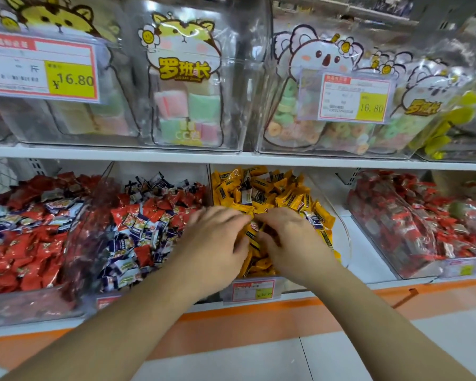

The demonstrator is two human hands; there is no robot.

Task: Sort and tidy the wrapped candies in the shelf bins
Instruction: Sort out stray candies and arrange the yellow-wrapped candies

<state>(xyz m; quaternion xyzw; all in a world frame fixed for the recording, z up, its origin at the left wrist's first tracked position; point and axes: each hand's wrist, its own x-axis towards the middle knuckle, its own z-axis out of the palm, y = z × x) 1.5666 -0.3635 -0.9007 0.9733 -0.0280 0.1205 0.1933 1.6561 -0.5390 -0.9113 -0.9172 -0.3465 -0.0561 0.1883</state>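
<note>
Yellow wrapped candies [272, 193] fill a clear bin at the middle of the lower shelf. Both my hands are in this bin, side by side on the pile. My left hand [215, 243] lies over the candies at the bin's left side, its fingers stretched to the right and blurred. My right hand [289, 237] has its fingers bent down into the pile, and finger and thumb pinch a yellow candy [252, 232] between the two hands. A few dark-and-white wrappers [245, 193] lie among the yellow ones. The candies under my palms are hidden.
To the left, one bin holds mixed red and blue-white candies [149, 215] and another mostly red ones [25, 243]. A red candy bin [410, 221] stands to the right. A price tag [253, 290] hangs on the yellow bin's front. The upper shelf holds marshmallow bags [187, 105] and ring gummies [313, 133].
</note>
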